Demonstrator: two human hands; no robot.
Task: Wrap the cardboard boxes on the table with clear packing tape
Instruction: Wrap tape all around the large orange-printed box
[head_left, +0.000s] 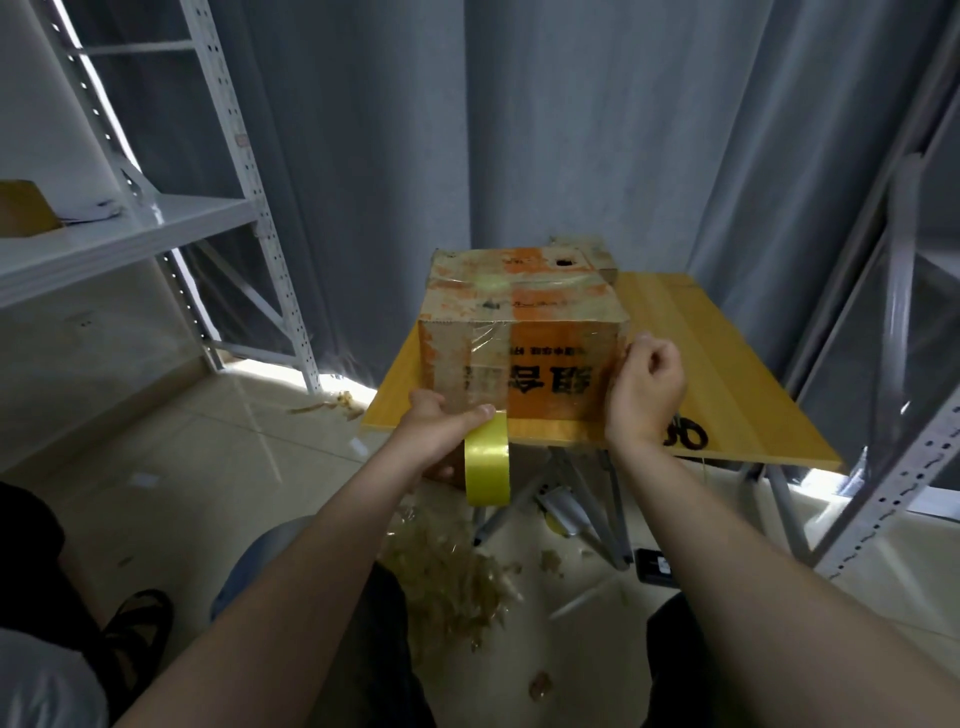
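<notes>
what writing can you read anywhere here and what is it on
Nothing is clear enough to quote.
Box, near face, large black characters: upside down, blurred under shiny tape.
Box, near face, small row above them: too small.
Box, top, dark print by the orange stripe: too blurred.
Black item on the floor, white label: too small.
Tape roll: no writing shows.

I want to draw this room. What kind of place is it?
Probably a storeroom or packing room: metal shelves stand on both sides, a taped cardboard box sits on a small table, and the left hand holds a tape roll.
</notes>
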